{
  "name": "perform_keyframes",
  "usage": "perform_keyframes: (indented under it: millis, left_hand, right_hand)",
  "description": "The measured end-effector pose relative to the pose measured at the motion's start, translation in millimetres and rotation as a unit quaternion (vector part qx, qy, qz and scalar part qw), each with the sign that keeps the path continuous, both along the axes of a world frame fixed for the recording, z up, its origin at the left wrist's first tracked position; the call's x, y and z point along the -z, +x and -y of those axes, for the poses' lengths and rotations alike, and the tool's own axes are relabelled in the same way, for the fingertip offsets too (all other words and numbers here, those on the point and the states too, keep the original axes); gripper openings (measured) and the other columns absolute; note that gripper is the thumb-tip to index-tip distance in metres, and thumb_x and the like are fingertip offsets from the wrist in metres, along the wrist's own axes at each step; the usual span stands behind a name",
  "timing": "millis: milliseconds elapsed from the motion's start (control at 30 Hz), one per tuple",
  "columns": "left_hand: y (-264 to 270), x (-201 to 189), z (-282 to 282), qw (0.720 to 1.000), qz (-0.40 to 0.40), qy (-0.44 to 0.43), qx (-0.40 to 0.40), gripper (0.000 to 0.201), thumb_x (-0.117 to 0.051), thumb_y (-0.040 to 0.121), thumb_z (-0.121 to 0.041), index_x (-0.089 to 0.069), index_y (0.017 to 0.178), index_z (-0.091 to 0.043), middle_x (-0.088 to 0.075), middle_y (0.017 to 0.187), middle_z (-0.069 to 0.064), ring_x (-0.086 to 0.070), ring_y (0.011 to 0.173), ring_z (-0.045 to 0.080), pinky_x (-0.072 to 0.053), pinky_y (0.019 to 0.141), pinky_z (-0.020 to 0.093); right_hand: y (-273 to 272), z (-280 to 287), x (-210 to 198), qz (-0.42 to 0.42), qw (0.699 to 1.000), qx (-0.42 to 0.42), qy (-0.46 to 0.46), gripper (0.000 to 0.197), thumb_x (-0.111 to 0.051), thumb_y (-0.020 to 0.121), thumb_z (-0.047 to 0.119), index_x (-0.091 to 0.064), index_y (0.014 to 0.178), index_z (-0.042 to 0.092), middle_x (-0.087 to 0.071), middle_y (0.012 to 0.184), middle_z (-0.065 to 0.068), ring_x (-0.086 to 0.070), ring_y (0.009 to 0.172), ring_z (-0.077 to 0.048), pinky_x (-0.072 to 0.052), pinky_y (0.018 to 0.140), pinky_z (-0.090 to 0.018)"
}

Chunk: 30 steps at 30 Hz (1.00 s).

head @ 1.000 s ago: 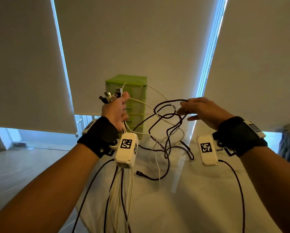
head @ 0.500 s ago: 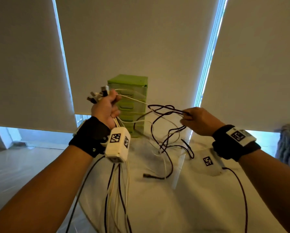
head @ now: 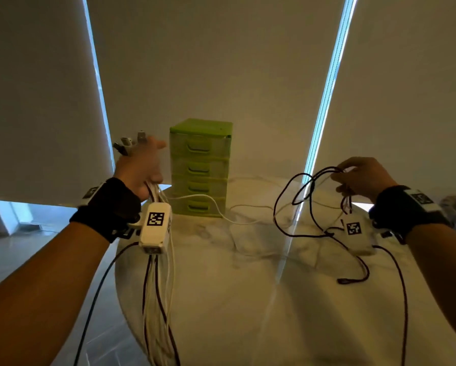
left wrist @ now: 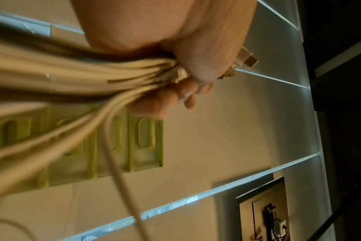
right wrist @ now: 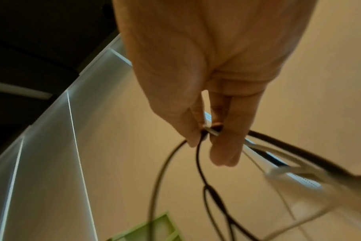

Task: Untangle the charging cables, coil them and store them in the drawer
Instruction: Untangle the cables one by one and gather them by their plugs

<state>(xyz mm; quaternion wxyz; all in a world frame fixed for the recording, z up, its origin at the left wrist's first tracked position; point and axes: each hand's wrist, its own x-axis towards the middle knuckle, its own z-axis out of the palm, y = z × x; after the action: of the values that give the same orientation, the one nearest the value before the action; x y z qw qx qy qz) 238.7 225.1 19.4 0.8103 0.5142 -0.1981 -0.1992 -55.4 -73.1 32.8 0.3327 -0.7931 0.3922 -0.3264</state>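
At the left of the frame the left hand (head: 139,167) is clenched around one bunch of cables (head: 157,299), three plugs (head: 128,143) poking out on top, while at the right the right hand (head: 364,178) pinches one black cable (head: 298,204) above the table (head: 248,299), one green drawer box (head: 199,167) standing between them

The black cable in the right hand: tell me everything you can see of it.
The black cable is thin, dark and flexible, hanging in several loose, uneven loops. The right hand pinches its upper strands between thumb and fingers above the pale marbled table. Lower loops droop toward the table, and one end lies near its right side. A thin white cable passes by it; whether they are still entangled is unclear.
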Motion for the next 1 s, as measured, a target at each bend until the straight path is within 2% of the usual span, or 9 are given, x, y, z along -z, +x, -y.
perform_keyframes:
  millis: [100, 267, 367, 533, 600, 700, 800, 900, 1000]
  left_hand:
    - [-13.9, -0.7, 4.9, 0.999, -0.021, -0.001, 0.05, 0.035, -0.048, 0.095, -0.051, -0.062, 0.109, -0.023, -0.033, 0.048, -0.007, -0.038, 0.042, 0.008, -0.044, 0.049, 0.021]
    - [-26.6, -1.8, 15.7, 0.993, 0.016, 0.042, 0.113, 0.028, -0.047, 0.099, -0.043, -0.058, 0.112, -0.021, -0.021, 0.045, -0.009, -0.019, 0.036, 0.004, -0.018, 0.034, 0.017]
    - [-36.4, 4.3, 28.0, 0.989, 0.044, 0.066, 0.121, 0.019, -0.049, 0.1, -0.024, -0.059, 0.108, -0.01, -0.025, 0.044, -0.011, -0.021, 0.033, 0.003, -0.018, 0.031, 0.015]
    - [-39.6, 16.1, 39.9, 0.985, 0.099, 0.126, 0.072, 0.027, -0.049, 0.101, -0.027, -0.068, 0.095, -0.009, -0.048, 0.063, -0.003, -0.028, 0.038, 0.002, -0.023, 0.033, 0.016]
    - [-45.9, 18.4, 41.9, 0.972, 0.139, 0.17, 0.084, 0.024, -0.049, 0.101, -0.024, -0.068, 0.096, -0.01, -0.047, 0.069, -0.001, -0.027, 0.039, 0.003, -0.021, 0.033, 0.016]
    - [-68.3, 18.4, 47.8, 0.942, 0.223, 0.218, 0.121, 0.017, -0.053, 0.098, -0.018, -0.068, 0.097, -0.01, -0.049, 0.069, -0.002, -0.027, 0.038, 0.003, -0.019, 0.035, 0.016]
    - [-97.1, 20.6, 58.7, 0.906, 0.288, 0.239, 0.198, 0.005, -0.063, 0.092, -0.011, -0.065, 0.087, -0.013, -0.065, 0.073, -0.003, -0.044, 0.04, 0.001, -0.028, 0.037, 0.012]
    - [-123.4, 32.9, 78.1, 0.851, 0.336, 0.304, 0.267, 0.015, -0.073, 0.085, -0.024, -0.068, 0.091, -0.011, -0.058, 0.067, 0.003, -0.045, 0.059, 0.015, -0.026, 0.042, 0.02]
    - [-145.6, 51.8, 103.0, 0.847, 0.32, 0.309, 0.292, 0.01, -0.071, 0.087, -0.023, -0.07, 0.095, -0.017, -0.059, 0.06, -0.005, -0.045, 0.052, 0.006, -0.031, 0.041, 0.015]
  right_hand:
    - [5.9, -7.2, 0.2, 0.042, 0.998, -0.024, 0.034, 0.012, -0.06, 0.092, 0.006, -0.064, 0.103, 0.002, -0.066, 0.089, -0.024, -0.067, 0.077, -0.032, -0.056, 0.069, -0.036]
    - [2.7, -20.8, -0.2, -0.021, 0.997, -0.069, 0.004, 0.017, -0.051, 0.094, -0.002, -0.064, 0.091, 0.008, -0.064, 0.093, -0.024, -0.067, 0.08, -0.028, -0.057, 0.063, -0.032]
    - [-1.8, -25.5, 0.2, -0.012, 0.996, -0.091, -0.005, 0.021, -0.047, 0.096, -0.001, -0.064, 0.098, 0.011, -0.063, 0.094, -0.018, -0.066, 0.086, -0.026, -0.056, 0.064, -0.029]
    - [-13.1, -26.4, 3.9, 0.005, 0.993, -0.114, -0.042, 0.024, -0.044, 0.097, -0.001, -0.066, 0.098, 0.01, -0.057, 0.101, -0.024, -0.062, 0.092, -0.03, -0.057, 0.067, -0.023]
    - [-18.1, -24.9, 4.2, 0.035, 0.992, -0.121, -0.024, 0.024, -0.043, 0.097, -0.003, -0.066, 0.098, 0.006, -0.054, 0.104, -0.028, -0.062, 0.098, -0.034, -0.058, 0.067, -0.024]
    - [-21.3, -23.8, -1.4, 0.109, 0.985, -0.129, 0.014, 0.029, -0.042, 0.097, -0.005, -0.066, 0.093, 0.01, -0.055, 0.095, -0.02, -0.064, 0.098, -0.036, -0.059, 0.08, -0.038]
    - [-16.2, -28.4, -5.6, 0.149, 0.981, -0.121, 0.027, 0.03, -0.041, 0.097, -0.006, -0.065, 0.092, 0.01, -0.057, 0.094, -0.016, -0.068, 0.093, -0.032, -0.06, 0.075, -0.032]
    - [-8.2, -35.0, -6.1, 0.162, 0.98, -0.118, 0.012, 0.031, -0.04, 0.098, -0.004, -0.065, 0.09, 0.012, -0.06, 0.091, -0.011, -0.07, 0.087, -0.027, -0.059, 0.076, -0.033]
    - [-1.2, -40.6, -8.9, 0.174, 0.978, -0.117, -0.019, 0.031, -0.039, 0.099, -0.003, -0.065, 0.089, 0.011, -0.061, 0.094, -0.014, -0.071, 0.077, -0.017, -0.058, 0.07, -0.026]
